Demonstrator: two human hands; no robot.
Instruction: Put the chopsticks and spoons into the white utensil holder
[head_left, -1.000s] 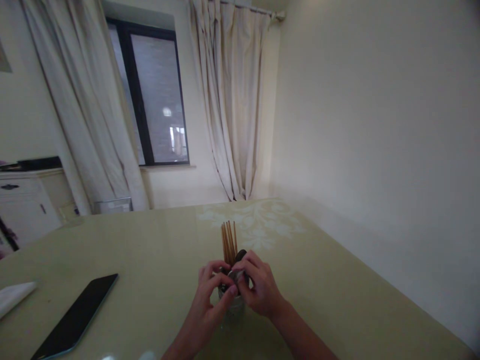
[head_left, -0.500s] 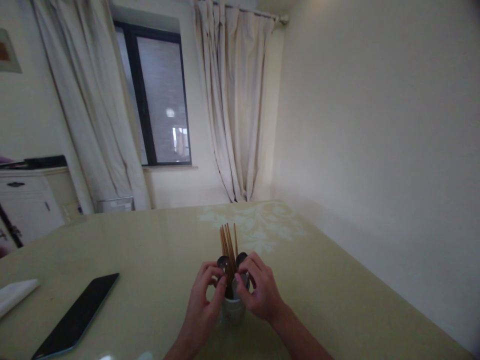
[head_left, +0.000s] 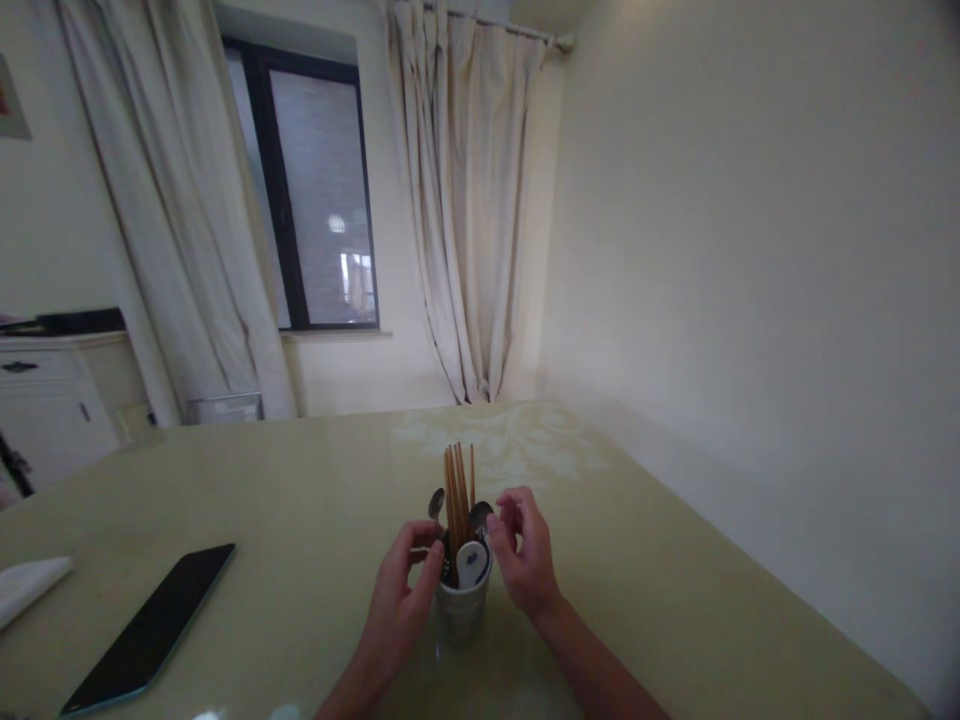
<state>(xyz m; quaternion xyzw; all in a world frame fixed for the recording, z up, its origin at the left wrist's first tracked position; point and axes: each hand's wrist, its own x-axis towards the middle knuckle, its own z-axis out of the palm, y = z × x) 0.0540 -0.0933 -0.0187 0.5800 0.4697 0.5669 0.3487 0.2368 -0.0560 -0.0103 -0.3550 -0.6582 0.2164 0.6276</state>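
Chopsticks (head_left: 457,485) stand upright as a bundle in a small white cup (head_left: 461,603) near the middle of the pale green table (head_left: 315,520), their wooden tips rising well above the rim. Beside them in the same cup sit two metal spoons (head_left: 436,502), bowls up, and a white ceramic spoon with a blue mark (head_left: 471,563) leaning toward the near rim.

Fingers (head_left: 415,535) of the left hand (head_left: 397,605) curl loosely, spread a little, with the thumb lying just beside the cup's left rim; whether it touches the rim cannot be told. The right hand (head_left: 525,555) sits at the cup's right side, its fingers bent and apart, the fingertips raised near the top of the spoons and clamped on nothing. Both hands flank the cup, one on each side, with bare forearms running down to the lower edge of the view.

Farther left on the table lies a dark phone (head_left: 150,630), face up, and past it, at the left edge, a folded white cloth (head_left: 30,585). Behind the table hang cream curtains (head_left: 465,200) on either side of a dark-framed window (head_left: 311,190), and a white cabinet (head_left: 52,400) stands at the far left.
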